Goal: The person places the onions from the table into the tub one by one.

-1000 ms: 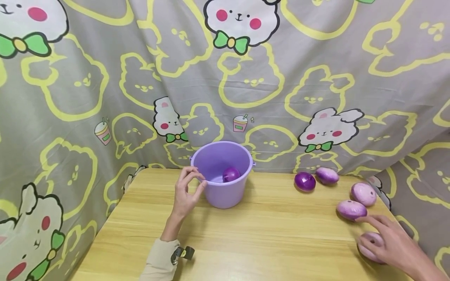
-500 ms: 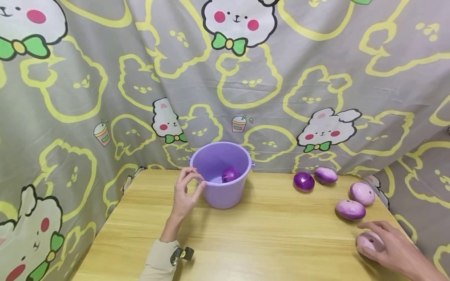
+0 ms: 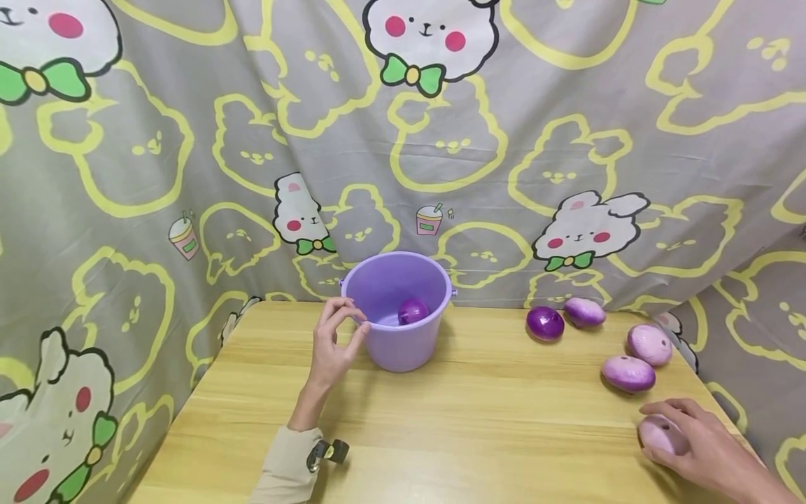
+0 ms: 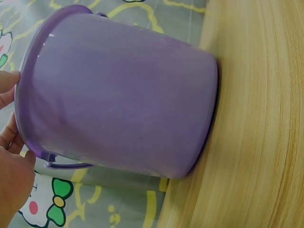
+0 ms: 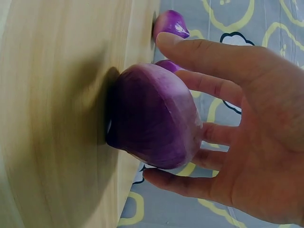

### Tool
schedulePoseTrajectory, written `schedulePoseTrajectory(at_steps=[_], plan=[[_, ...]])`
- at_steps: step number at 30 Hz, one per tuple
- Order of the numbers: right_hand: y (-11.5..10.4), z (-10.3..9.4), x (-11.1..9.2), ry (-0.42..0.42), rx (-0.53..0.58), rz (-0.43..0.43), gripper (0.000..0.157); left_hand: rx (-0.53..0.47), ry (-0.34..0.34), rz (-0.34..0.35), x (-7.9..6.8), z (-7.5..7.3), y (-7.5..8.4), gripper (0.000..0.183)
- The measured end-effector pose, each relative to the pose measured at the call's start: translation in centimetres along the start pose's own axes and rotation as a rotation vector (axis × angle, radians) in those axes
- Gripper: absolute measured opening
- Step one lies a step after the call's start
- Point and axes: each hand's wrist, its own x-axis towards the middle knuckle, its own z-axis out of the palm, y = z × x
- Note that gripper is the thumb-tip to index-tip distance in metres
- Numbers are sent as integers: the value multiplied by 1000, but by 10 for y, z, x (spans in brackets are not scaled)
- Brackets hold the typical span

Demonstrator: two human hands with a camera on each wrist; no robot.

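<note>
In the head view my left hand (image 3: 334, 346) pinches the near-left rim of a purple bucket (image 3: 403, 350) that stands upright near the table's back edge. One red onion (image 3: 413, 311) lies inside it. The left wrist view shows fingers (image 4: 9, 135) at the bucket rim and the handle hanging at its side. At the right, my right hand (image 3: 702, 441) spreads around a red onion (image 3: 658, 435) on the table. In the right wrist view its fingers reach behind this onion (image 5: 156, 118), while the thumb (image 5: 185, 50) stands apart from it, with a gap between.
Two onions, one dark purple (image 3: 545, 323) and one paler (image 3: 585, 313), lie by the table's back edge. Another two, an upper (image 3: 651, 344) and a lower (image 3: 628, 374), lie near the right edge. Patterned cloth (image 3: 453, 140) hangs behind the wooden table (image 3: 478, 434).
My right hand has lowered around the nearest onion, its fingertips drawing away from the neighbouring onion. The left hand and the bucket have stayed put.
</note>
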Motion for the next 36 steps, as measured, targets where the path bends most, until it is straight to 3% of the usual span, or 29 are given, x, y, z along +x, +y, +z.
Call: schedulePoseTrajectory(at_steps=[18,26,36], plan=[[6,-3,-2,-83,-7,46,45,2,9,25,2,3,-1,15],[3,-5,-3,-202,-11,149,37,15,6,23,0,3,0,16],[3,-6,-1,-172,-15,139,39,23,8,19,0,0,0,15]])
